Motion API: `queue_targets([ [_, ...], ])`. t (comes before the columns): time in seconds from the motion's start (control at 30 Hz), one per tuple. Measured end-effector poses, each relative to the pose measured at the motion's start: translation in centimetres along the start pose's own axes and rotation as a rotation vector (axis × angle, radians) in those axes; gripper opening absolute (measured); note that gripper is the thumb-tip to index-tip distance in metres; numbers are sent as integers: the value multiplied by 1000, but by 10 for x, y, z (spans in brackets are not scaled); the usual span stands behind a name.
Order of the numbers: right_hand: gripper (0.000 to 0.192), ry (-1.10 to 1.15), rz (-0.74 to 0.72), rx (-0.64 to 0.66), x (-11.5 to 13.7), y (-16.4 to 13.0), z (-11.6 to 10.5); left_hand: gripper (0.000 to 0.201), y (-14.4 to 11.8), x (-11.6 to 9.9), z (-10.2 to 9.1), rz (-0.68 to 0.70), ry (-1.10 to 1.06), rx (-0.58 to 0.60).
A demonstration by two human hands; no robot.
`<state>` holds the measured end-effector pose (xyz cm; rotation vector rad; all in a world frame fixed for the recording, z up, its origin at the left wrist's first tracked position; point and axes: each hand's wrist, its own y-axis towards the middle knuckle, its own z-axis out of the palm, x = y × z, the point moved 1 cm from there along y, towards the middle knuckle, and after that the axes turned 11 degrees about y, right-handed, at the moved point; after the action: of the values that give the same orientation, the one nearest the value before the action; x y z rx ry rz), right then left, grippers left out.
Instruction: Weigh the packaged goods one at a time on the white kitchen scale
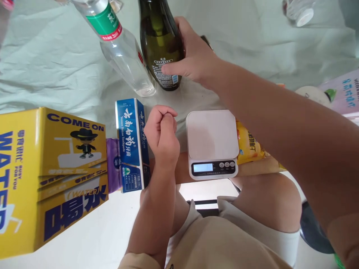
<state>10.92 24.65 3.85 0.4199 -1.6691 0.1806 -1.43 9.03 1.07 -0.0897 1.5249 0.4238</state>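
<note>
Two bottles are standing mid-table on the pale cloth: one dark green bottle [160, 41] and one clear bottle [120, 45] with a green label, leaning just beside it on the left. One white scale [211, 142] is sitting at the near edge, its tray bare. One blue toothpaste box [131, 144] is standing upright to its left, with one yellow carton [50, 175] further left and a purple pack [113, 164] showing between them. A yellow bag [248, 144] is peeking out behind the scale's right side. The right hand [193, 56] is wrapping around the green bottle's lower body, fingers over its back label. The left hand [162, 130] is curling into an empty fist between box and scale.
</note>
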Motion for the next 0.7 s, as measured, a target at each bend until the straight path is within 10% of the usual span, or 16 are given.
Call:
queue_targets([
  [0.43,75,92,8,242,-2,-36,-26,6,-1,11,-5,33,175,-101],
  [0.7,90,106,148,192,11,-86,-21,70,2,47,-9,140,136,166],
])
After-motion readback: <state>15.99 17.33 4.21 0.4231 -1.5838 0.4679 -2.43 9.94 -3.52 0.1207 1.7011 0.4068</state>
